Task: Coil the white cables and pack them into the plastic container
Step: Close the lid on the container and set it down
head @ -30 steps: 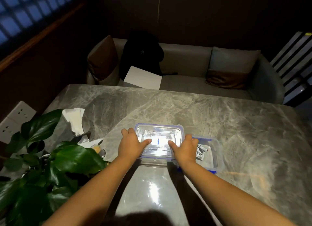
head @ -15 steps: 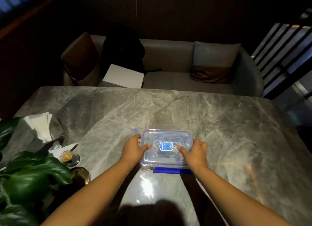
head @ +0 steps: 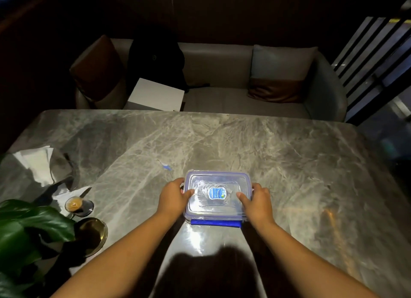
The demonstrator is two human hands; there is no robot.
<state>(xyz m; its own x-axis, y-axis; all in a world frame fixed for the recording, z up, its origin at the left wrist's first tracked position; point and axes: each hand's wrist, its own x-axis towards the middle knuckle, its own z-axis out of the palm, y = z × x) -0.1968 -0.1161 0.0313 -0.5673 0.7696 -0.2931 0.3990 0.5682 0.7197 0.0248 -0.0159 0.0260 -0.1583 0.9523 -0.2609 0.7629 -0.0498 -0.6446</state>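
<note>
A clear plastic container (head: pixel 216 213) with a blue-trimmed lid (head: pixel 216 178) sits on the grey marble table (head: pixel 289 164), near the front. The lid lies squarely on top of it, with a blue label at its middle. White cables (head: pixel 205 187) show faintly coiled through the lid. My left hand (head: pixel 173 196) grips the container's left end, thumb pressed on the lid. My right hand (head: pixel 255 199) holds the right end the same way. A blue latch flap (head: pixel 215 222) sticks out along the near side.
A leafy plant (head: pixel 26 226) and a brass dish (head: pixel 91 234) stand at the near left, with a small glass (head: pixel 76 205) and crumpled white tissues (head: pixel 35 164) behind them. A small blue scrap (head: pixel 166 166) lies beyond the container. A grey sofa (head: pixel 222 93) runs behind the table.
The lid was offset to the left of the open container, with the cables visible beside it. It has slid right onto the container, and both hands have come to its two ends.
</note>
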